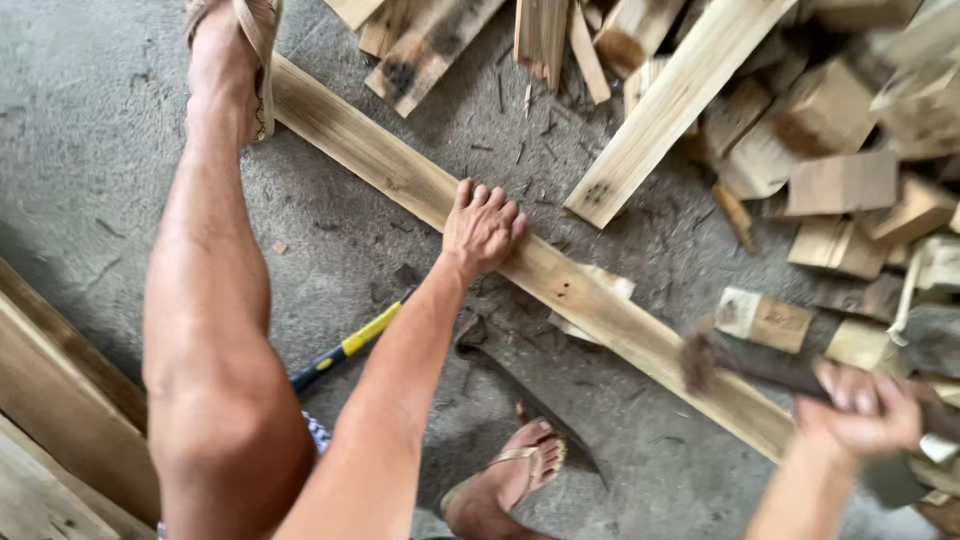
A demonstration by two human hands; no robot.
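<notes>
A long pale wooden plank [640, 335] lies slanted across the concrete floor. My left hand [483, 228] presses down on its middle, fingers laid over the far edge. My left foot in a sandal [232, 60] stands on the plank's upper left end. At the lower right, my right hand [860, 410] grips the handle of a dark hammer [745, 365]. The hammer is blurred, with its head just above the plank's lower end.
A pile of wood offcuts [820, 150] and a second loose plank [670, 105] fill the upper right. A yellow-and-black tool handle [350, 345] and a dark curved blade [530, 400] lie on the floor near my right foot [515, 475]. Boards [60, 410] lie at the lower left.
</notes>
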